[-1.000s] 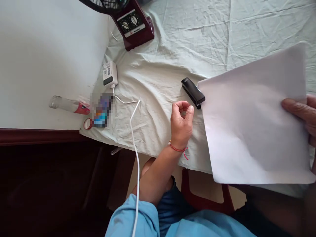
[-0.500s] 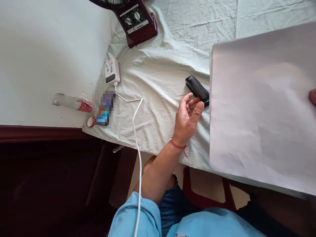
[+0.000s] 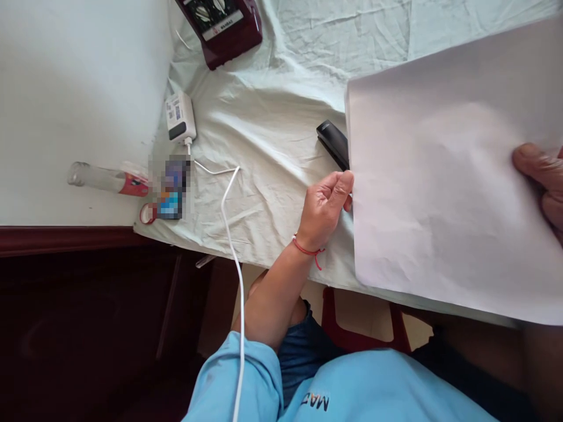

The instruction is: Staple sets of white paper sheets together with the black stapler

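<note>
A large white rectangular sheet of paper (image 3: 448,176) hangs above the pale green cloth-covered table (image 3: 281,117), its right edge gripped by the right hand (image 3: 543,181), its left edge pinched by the left hand's (image 3: 323,208) curled fingers, half covering the black plastic stapler (image 3: 333,142).

fan base (image 3: 222,26): dark red, two dials, top of the sheet
charger (image 3: 179,116): white, just below the fan base
cable (image 3: 233,246): white, runs off the table edge
bottle (image 3: 103,179): lying at left
sheet (image 3: 272,129): pale green, wrinkled
</note>
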The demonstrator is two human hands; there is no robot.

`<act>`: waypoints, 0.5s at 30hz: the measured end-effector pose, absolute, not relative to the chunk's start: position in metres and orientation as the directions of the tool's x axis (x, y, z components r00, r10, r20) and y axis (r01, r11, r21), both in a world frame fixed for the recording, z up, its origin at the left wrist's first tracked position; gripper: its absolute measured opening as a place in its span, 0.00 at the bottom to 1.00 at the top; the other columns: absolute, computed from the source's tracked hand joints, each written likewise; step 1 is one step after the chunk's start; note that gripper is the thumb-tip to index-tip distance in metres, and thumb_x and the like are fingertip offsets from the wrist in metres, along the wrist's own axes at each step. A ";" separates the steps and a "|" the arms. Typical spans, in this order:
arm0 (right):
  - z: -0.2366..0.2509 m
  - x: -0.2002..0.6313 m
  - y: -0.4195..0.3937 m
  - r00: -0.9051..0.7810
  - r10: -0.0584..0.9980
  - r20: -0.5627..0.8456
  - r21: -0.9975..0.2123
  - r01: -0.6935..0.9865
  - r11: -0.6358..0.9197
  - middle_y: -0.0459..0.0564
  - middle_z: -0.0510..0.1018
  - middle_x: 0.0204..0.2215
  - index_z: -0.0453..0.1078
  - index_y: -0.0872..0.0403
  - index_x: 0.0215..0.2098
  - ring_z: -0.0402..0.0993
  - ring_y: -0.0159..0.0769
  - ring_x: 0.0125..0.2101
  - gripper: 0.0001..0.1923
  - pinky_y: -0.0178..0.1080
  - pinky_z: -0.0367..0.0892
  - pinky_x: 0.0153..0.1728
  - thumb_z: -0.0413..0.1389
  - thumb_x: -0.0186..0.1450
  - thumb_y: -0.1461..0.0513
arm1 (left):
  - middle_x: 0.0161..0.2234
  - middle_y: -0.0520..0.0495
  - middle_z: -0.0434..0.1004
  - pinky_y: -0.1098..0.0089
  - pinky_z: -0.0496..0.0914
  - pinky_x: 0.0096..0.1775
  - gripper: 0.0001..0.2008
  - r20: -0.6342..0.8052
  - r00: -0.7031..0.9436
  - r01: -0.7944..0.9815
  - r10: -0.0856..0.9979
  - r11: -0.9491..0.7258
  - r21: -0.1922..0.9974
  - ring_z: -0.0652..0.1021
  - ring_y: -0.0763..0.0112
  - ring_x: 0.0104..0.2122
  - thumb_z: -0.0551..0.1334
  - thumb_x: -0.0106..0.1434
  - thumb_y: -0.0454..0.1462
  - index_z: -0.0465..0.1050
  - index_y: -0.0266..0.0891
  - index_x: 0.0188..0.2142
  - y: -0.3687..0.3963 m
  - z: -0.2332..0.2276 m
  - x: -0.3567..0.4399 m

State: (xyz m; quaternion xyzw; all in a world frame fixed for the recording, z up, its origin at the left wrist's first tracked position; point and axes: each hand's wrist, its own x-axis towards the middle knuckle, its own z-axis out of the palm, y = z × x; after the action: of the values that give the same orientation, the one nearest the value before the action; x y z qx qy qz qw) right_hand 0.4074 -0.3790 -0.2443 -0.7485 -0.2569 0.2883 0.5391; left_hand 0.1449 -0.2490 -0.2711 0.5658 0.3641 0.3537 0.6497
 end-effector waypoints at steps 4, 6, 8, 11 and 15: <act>-0.244 0.402 -0.368 0.677 0.625 -0.389 -0.906 -0.158 -0.392 0.52 0.86 0.32 0.87 0.45 0.45 0.74 0.33 0.19 0.19 0.35 0.69 0.16 0.76 0.57 0.49 | 0.20 0.54 0.62 0.70 0.59 0.23 0.28 -0.131 0.526 -0.060 0.840 0.190 0.980 0.63 0.77 0.21 0.72 0.65 0.58 0.72 0.40 0.23 -0.247 -0.273 0.142; -0.248 0.405 -0.365 0.586 0.681 -0.439 -0.891 -0.189 -0.412 0.53 0.86 0.33 0.87 0.48 0.44 0.77 0.37 0.21 0.24 0.38 0.75 0.17 0.77 0.53 0.47 | 0.20 0.55 0.66 0.71 0.60 0.23 0.25 -0.163 0.504 -0.043 0.848 0.213 0.976 0.64 0.77 0.21 0.75 0.62 0.57 0.75 0.40 0.24 -0.247 -0.274 0.142; -0.253 0.408 -0.364 0.535 0.739 -0.410 -0.909 -0.177 -0.376 0.53 0.87 0.38 0.87 0.48 0.47 0.82 0.40 0.26 0.29 0.38 0.80 0.22 0.78 0.51 0.46 | 0.23 0.53 0.74 0.71 0.67 0.26 0.23 -0.183 0.448 -0.055 0.875 0.231 0.971 0.70 0.76 0.23 0.78 0.58 0.56 0.80 0.40 0.29 -0.248 -0.275 0.142; -0.256 0.410 -0.363 0.523 0.764 -0.379 -0.925 -0.182 -0.334 0.52 0.88 0.41 0.87 0.50 0.49 0.85 0.40 0.31 0.31 0.35 0.83 0.29 0.79 0.48 0.50 | 0.32 0.50 0.84 0.69 0.75 0.33 0.20 -0.221 0.358 -0.069 0.907 0.261 0.963 0.78 0.72 0.29 0.82 0.53 0.52 0.85 0.40 0.34 -0.249 -0.277 0.143; -0.259 0.410 -0.362 0.571 0.771 -0.283 -0.959 -0.144 -0.245 0.49 0.88 0.43 0.87 0.50 0.44 0.86 0.36 0.36 0.21 0.32 0.83 0.37 0.78 0.51 0.58 | 0.32 0.50 0.83 0.70 0.73 0.33 0.19 -0.171 0.298 -0.043 0.939 0.193 0.980 0.76 0.72 0.29 0.78 0.59 0.53 0.84 0.40 0.34 -0.247 -0.280 0.144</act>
State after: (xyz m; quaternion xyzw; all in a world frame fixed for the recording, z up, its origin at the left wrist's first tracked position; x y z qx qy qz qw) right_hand 0.4095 -0.3623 -0.2594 -0.6793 -0.2307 0.4015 0.5693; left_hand 0.1439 -0.2473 -0.2801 0.5017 0.4463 0.3898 0.6302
